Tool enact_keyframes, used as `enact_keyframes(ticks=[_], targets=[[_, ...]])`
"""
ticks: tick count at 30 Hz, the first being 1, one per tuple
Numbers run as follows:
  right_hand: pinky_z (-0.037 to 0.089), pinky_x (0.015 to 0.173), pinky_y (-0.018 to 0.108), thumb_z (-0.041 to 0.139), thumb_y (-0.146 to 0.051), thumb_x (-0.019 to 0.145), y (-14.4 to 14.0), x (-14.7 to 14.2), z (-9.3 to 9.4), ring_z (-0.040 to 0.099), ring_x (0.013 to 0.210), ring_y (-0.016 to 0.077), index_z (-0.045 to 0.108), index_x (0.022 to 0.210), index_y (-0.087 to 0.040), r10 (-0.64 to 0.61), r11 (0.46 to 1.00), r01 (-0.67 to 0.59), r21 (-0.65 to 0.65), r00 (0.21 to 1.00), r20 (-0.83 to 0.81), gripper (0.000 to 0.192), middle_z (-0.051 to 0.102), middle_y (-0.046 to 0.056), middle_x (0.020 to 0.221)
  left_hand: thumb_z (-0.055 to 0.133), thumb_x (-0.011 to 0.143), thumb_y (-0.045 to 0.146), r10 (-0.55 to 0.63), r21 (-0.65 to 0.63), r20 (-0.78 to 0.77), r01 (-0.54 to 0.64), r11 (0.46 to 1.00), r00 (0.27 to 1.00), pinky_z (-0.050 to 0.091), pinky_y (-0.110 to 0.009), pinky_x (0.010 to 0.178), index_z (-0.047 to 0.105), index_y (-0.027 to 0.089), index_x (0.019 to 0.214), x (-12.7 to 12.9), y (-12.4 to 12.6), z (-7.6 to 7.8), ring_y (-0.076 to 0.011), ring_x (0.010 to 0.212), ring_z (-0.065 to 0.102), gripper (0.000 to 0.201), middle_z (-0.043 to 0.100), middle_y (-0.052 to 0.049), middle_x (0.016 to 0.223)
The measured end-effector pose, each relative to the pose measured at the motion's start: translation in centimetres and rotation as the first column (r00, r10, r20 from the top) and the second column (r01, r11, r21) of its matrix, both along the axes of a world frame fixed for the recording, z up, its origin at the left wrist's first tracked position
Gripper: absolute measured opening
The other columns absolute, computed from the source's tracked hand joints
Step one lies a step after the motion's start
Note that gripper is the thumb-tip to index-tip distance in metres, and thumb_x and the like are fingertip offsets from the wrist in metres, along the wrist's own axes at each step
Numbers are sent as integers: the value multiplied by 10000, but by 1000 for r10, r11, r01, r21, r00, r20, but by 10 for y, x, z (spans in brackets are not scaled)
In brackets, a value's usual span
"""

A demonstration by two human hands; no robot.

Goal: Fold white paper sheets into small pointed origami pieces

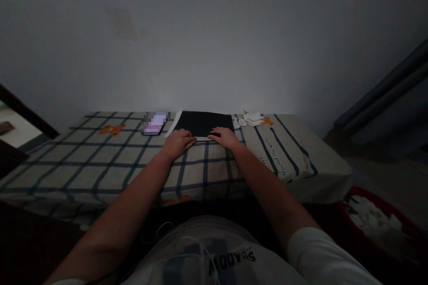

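My left hand [179,141] rests flat, fingers together, on the near left corner of the black tablet [204,124], which lies at the far middle of the checked bed cover [100,160], right of a pink phone [155,123]. My right hand [225,137] lies also flat on the near right edge, with fingers slightly spread. I think I should press evenly with both palms so it does not slide toward the white paper scraps [253,118] at far right.

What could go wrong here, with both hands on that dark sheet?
The black sheet lies on a soft checked cover, so pressure from the left hand or right hand might crease it. The loose paper scraps close beside it could be brushed off. Dim light makes fine work error-prone.
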State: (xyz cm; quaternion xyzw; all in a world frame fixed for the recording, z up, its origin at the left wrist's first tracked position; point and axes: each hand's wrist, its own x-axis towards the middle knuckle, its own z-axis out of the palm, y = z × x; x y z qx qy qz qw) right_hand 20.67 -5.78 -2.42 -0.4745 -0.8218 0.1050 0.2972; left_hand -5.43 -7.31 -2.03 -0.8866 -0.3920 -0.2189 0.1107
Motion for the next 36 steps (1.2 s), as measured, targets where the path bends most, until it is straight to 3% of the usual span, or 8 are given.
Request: enact_keyframes(ticks=[12,18,22,27,31,34,36], targets=[[460,1093,392,713,-432,885,2,-1,-2,624,1269,260,785,1093,-207,-21,999,20,-26,999,-38,314,736,106,1234,563,918,271,66,91,-77,-59,994,995,437,-429,783,767,230,929,7,-15,11,-288,943,627,209,736,-107,949],[462,1090,389,750,-426,853,1,-1,0,621,1272,258,788,1083,-220,-25,999,24,-35,999,-40,311,729,105,1252,497,976,275,-11,98,-15,12,995,1000,433,-434,861,736,224,981,11,-17,11,-273,1000,637,244,738,-107,1070],[452,1092,391,744,-440,857,1,-1,1,607,1291,268,778,1117,-199,-16,1000,16,-25,1000,9,356,710,121,1286,490,986,264,-19,121,-30,23,992,999,435,-417,857,726,231,1033,9,-19,11,-269,1009,651,243,746,-100,1088],[422,1078,445,733,-458,866,-4,-4,6,601,1270,283,759,1159,-237,-8,999,2,50,993,115,368,707,106,1290,491,984,298,-29,96,72,22,995,997,448,-422,859,736,253,1053,8,-22,12,-273,1011,656,259,749,-111,1090],[422,1028,413,679,-427,916,-11,-14,6,584,1213,249,710,1254,-256,86,979,-107,172,988,127,380,704,87,1254,482,975,276,-93,41,76,90,995,993,466,-413,836,747,275,1038,15,-26,16,-253,978,660,272,749,-106,1093],[449,976,341,620,-290,958,-10,-22,4,614,1101,202,761,1147,-252,206,961,-224,164,971,118,239,734,73,1128,463,983,267,-120,14,63,119,993,991,455,-429,856,746,298,1085,19,-29,17,-254,995,663,302,749,-96,1132],[466,946,315,599,-223,957,-8,-24,3,641,1034,187,786,1058,-237,223,965,-225,136,974,30,212,754,65,1053,455,994,272,-98,36,68,95,995,993,427,-452,915,726,323,1162,18,-30,15,-267,1077,655,323,741,-83,1189]])
